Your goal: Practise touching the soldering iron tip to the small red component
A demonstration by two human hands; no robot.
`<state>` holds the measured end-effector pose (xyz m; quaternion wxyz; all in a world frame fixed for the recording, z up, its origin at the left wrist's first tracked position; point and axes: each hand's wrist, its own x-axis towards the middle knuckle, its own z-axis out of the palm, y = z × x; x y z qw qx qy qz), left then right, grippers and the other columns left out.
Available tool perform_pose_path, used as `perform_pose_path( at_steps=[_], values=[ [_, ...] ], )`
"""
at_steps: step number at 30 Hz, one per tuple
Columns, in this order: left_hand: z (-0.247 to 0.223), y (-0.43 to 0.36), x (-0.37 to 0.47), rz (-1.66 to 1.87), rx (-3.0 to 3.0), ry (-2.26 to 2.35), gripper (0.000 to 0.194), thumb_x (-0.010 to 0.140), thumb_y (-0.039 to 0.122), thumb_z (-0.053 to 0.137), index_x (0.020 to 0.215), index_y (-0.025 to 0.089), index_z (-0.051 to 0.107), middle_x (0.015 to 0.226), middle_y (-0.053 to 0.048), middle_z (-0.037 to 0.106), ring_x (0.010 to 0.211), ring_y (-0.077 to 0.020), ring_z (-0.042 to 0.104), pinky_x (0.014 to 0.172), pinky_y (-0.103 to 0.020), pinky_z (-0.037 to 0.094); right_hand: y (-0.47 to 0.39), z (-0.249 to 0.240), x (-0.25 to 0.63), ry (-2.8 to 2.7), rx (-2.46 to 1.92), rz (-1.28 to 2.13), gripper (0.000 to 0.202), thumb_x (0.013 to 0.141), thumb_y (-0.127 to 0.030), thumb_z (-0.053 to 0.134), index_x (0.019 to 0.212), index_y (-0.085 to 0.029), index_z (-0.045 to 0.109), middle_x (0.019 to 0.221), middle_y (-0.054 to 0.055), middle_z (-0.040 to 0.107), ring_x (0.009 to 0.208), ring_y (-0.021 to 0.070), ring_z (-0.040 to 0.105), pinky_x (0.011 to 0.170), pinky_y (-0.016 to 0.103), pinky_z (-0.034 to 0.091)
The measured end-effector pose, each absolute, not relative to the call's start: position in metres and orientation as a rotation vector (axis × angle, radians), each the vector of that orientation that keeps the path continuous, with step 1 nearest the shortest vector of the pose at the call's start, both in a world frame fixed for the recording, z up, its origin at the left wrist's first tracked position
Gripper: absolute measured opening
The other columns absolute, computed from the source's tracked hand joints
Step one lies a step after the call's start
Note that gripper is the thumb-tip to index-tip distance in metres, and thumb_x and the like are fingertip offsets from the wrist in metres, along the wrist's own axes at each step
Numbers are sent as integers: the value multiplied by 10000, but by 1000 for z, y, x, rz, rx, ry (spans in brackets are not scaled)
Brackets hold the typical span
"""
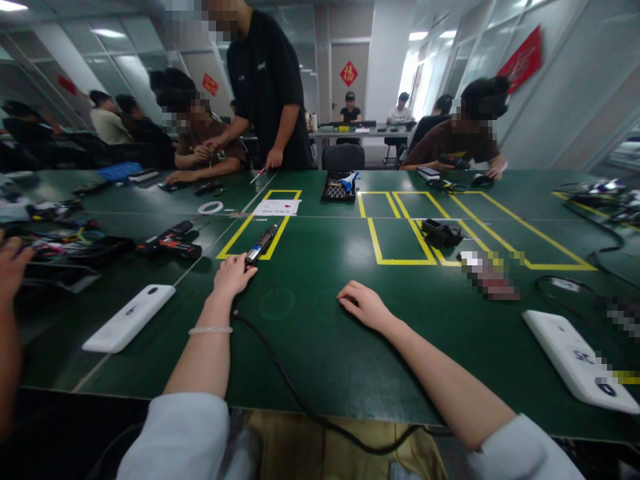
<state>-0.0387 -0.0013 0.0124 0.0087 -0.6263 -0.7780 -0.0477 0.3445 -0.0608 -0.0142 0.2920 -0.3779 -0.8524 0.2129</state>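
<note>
My left hand (233, 277) is closed around the rear end of an inline electric screwdriver (263, 245), a slim black and silver tool. Its narrow tip points away from me, over a yellow tape outline (227, 250) on the green table. From beside my left wrist a black cable (273, 357) runs down past the table's front edge. On the bare tabletop to the right rests my right hand (367, 305), its fingers curled in and nothing visible in them.
A white power bank-like block (130, 319) lies left, another white block (580, 360) right. Beyond are a cordless drill (173, 241), a paper sheet (277, 207), a black tray (339, 193) and a black part (443, 233). Co-workers sit and stand across; another person's hand (13, 260) is far left.
</note>
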Motion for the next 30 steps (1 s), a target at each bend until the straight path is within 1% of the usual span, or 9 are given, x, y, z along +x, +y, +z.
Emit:
perform_pose_path(
  at_steps=[5, 8, 11, 14, 16, 19, 24, 26, 30],
  values=[
    [12, -4, -49, -170, -1825, -2475, 589, 899, 500, 411, 1404, 198, 402, 1368, -190, 448, 1178, -368, 468, 926, -475, 422, -61, -15, 346, -2276, -1008, 566, 120, 908, -187, 534, 944, -198, 648, 929, 35, 604, 872, 152, 574, 781, 260, 446],
    [13, -7, -44, -244, -1785, -2427, 562, 875, 463, 483, 1371, 203, 426, 1340, -176, 466, 1172, -356, 475, 908, -457, 442, -60, -15, 345, -2279, -1005, 561, 115, 907, -188, 538, 938, -199, 648, 928, 35, 605, 868, 151, 573, 778, 260, 444],
    [14, -9, -38, -345, -1738, -2419, 511, 833, 406, 571, 1282, 189, 463, 1270, -150, 495, 1143, -311, 506, 885, -403, 467, -60, -16, 345, -2286, -1008, 559, 114, 907, -188, 539, 933, -199, 649, 924, 34, 606, 870, 152, 572, 778, 261, 441],
    [15, -10, -35, -360, -1750, -2424, 372, 817, 364, 599, 1137, 192, 517, 1194, -121, 518, 1090, -278, 535, 851, -370, 482, -60, -15, 345, -2291, -1013, 558, 110, 905, -184, 543, 928, -199, 649, 919, 34, 606, 870, 153, 571, 777, 264, 439],
    [15, -11, -35, -344, -1777, -2413, 292, 815, 353, 598, 1061, 207, 539, 1174, -107, 521, 1078, -277, 539, 817, -365, 490, -60, -15, 344, -2292, -1011, 556, 106, 904, -182, 547, 923, -199, 650, 910, 34, 606, 866, 153, 570, 775, 264, 438],
    [15, -12, -35, -348, -1770, -2419, 227, 840, 360, 557, 1018, 219, 556, 1165, -100, 529, 1063, -280, 547, 785, -372, 494, -60, -14, 344, -2291, -1011, 552, 106, 905, -180, 548, 916, -198, 652, 894, 32, 605, 859, 152, 568, 770, 263, 437],
    [20, -15, -20, -500, -1748, -2294, 259, 904, 376, 441, 1014, 188, 581, 1134, -125, 581, 1052, -295, 562, 831, -399, 473, -60, -15, 343, -2288, -1010, 554, 105, 903, -184, 552, 914, -198, 655, 890, 34, 607, 855, 156, 565, 767, 270, 436],
    [23, -17, -4, -692, -1903, -2236, 274, 910, 382, 440, 1038, 184, 579, 1068, -101, 627, 992, -258, 596, 839, -368, 470, -60, -14, 342, -2290, -1010, 557, 103, 900, -180, 555, 910, -199, 655, 892, 35, 610, 857, 158, 566, 765, 271, 436],
    [22, -25, 49, -1038, -2612, -2065, 298, 877, 432, 518, 989, 175, 619, 915, -41, 677, 853, -180, 628, 800, -290, 480, -61, -13, 343, -2280, -1007, 565, 114, 891, -160, 552, 944, -197, 647, 892, 35, 612, 867, 162, 570, 778, 279, 443]
  ],
)
